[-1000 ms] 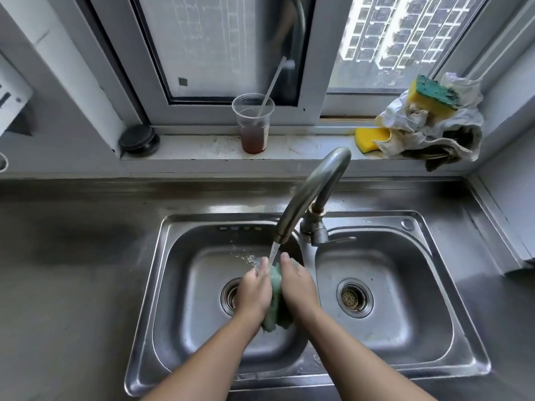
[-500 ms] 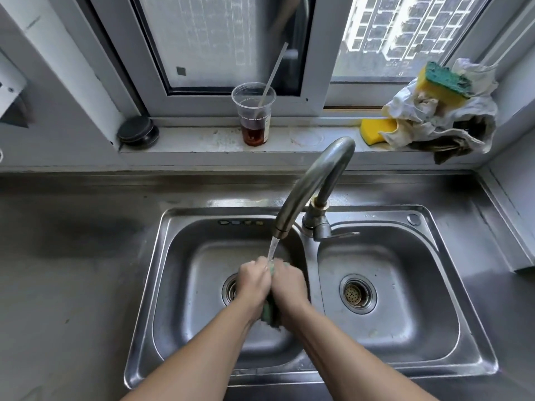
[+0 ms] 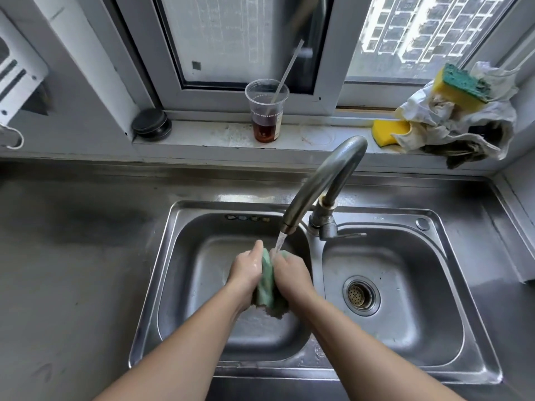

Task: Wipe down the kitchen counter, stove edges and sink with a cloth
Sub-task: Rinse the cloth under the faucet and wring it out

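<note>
A wet green cloth [image 3: 267, 280] is bunched between my two hands over the left basin of the steel double sink [image 3: 185, 227]. My left hand [image 3: 246, 269] grips its left side and my right hand [image 3: 291, 273] grips its right side. Water runs from the curved faucet [image 3: 324, 180] onto the top of the cloth between my thumbs. The cloth's lower end hangs below my palms. The grey steel counter [image 3: 72, 270] stretches to the left of the sink.
On the window sill stand a plastic cup [image 3: 266, 111] of brown liquid with a straw, a black round lid [image 3: 152, 124], yellow sponges [image 3: 389, 131] and a crumpled rag [image 3: 457, 125]. The right basin has a drain strainer [image 3: 360, 295].
My hands pressed together around the cloth half a second ago, then parted a little, so more of the green cloth shows now. The view has shifted slightly.
</note>
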